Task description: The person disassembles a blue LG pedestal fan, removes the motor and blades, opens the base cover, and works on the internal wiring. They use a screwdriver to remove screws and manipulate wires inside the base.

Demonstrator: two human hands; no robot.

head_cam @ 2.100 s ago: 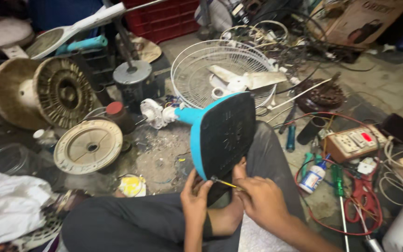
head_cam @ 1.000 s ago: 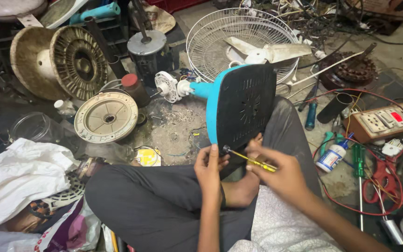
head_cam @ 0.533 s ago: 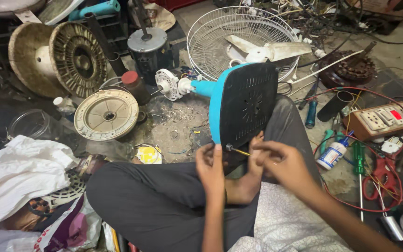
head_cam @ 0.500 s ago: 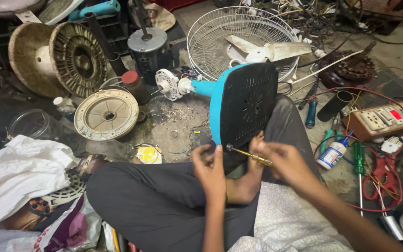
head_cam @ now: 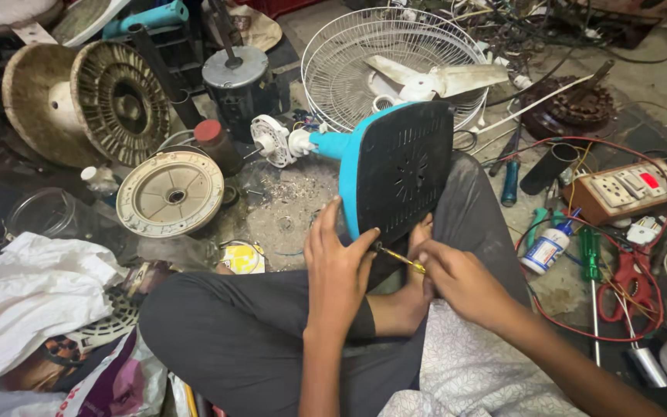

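Note:
A fan base (head_cam: pixel 399 170), blue with a black slotted underside, stands tilted on edge against my crossed legs. Its blue neck runs left to a white motor hub (head_cam: pixel 275 140). My left hand (head_cam: pixel 335 266) grips the lower left edge of the base, thumb on the black panel. My right hand (head_cam: pixel 457 279) holds a thin yellow-handled screwdriver (head_cam: pixel 399 258), its tip set against the bottom corner of the black panel beside my left thumb.
White fan guard with blades (head_cam: pixel 395 66) lies behind. Round cream disc (head_cam: pixel 170 193), finned drum (head_cam: pixel 121 100) and dark motor (head_cam: pixel 237 77) sit left. A switch board (head_cam: pixel 627 189), green screwdriver (head_cam: pixel 590 255), small bottle (head_cam: pixel 546 249) and red wires clutter the right. White cloth (head_cam: pixel 28 293) lies at lower left.
The screwdriver tip stays at the base's bottom corner while my right hand shifts slightly around the handle. My left hand has moved up to grip the base edge more firmly.

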